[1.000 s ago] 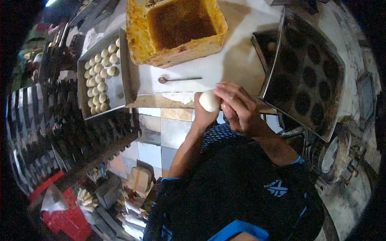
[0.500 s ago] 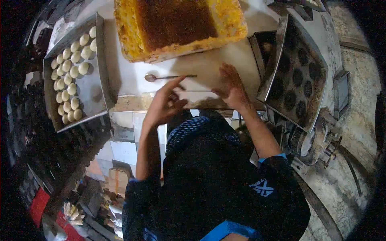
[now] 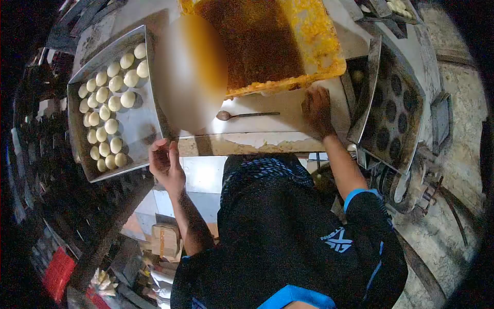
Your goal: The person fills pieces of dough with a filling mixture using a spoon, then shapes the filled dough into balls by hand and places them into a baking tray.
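My left hand (image 3: 169, 167) is at the near right corner of a metal tray (image 3: 154, 110), thumb and fingers apart with nothing between them. Rows of round pale dough balls (image 3: 117, 82) sit in that tray, mostly toward its left and far sides. My right hand (image 3: 318, 110) is over the worktable, palm down, its loosely bent fingers right at the near wall of a large yellow-smeared tub (image 3: 288, 83). Dark brown contents fill much of the tub's floor. Between my hands a spoon (image 3: 249, 115) lies on the table.
To the right leans a dark baking tray (image 3: 393, 110) with round hollows. More dough balls (image 3: 399, 7) sit in a tray at the far right. A blurred oval patch hides the table and tub's left side. Machinery (image 3: 411, 185) stands at the lower right.
My left hand has moved left from above the spoon to the dough tray's corner. The right hand has moved forward to the tub's near wall. The view has shifted slightly.
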Action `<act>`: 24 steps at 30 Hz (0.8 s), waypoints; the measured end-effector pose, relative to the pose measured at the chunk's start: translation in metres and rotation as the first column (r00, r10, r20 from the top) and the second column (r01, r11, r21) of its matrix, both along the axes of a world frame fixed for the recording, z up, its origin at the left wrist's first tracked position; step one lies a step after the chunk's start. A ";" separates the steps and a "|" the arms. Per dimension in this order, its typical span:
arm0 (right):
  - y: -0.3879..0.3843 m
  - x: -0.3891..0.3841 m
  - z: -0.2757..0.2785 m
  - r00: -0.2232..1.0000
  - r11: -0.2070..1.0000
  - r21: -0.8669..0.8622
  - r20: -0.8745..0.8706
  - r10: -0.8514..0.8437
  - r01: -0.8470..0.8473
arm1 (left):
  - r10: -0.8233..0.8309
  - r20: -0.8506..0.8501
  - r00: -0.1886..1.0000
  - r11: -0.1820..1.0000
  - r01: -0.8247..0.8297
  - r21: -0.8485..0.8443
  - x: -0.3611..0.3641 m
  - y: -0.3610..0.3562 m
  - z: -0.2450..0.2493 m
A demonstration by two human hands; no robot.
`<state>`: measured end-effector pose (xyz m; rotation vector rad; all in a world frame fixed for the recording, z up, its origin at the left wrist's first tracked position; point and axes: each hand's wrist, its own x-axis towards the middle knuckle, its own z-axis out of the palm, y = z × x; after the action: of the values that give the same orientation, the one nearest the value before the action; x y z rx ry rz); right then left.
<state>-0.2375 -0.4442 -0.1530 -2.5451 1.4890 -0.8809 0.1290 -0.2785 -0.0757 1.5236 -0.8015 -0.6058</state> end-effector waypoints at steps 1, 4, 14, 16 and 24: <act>-0.010 0.011 -0.005 0.995 0.996 0.008 0.045 -0.088 0.087 | 0.013 -0.006 1.000 1.000 -0.013 -0.014 0.005 0.000 -0.004; 0.009 0.028 -0.022 0.993 0.986 0.161 -0.107 0.049 -0.031 | 0.021 0.024 1.000 1.000 -0.020 -0.009 0.013 -0.003 -0.005; -0.017 0.002 -0.062 0.974 0.978 0.032 -0.096 -0.204 0.208 | -0.100 0.596 0.796 0.868 -0.223 0.444 0.098 -0.045 0.001; 0.008 0.018 -0.056 0.996 0.996 0.017 0.021 -0.083 0.083 | -0.249 0.661 0.708 0.705 -0.335 0.625 0.151 -0.068 -0.034; -0.021 0.010 -0.016 0.900 0.898 0.093 0.035 -0.434 0.429 | -0.333 0.706 0.625 0.730 -0.304 0.612 0.249 -0.107 -0.119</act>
<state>-0.2270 -0.4654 -0.1688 -2.1426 2.0691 -0.8961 0.3784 -0.3850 -0.1943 2.5861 -1.3542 -0.1859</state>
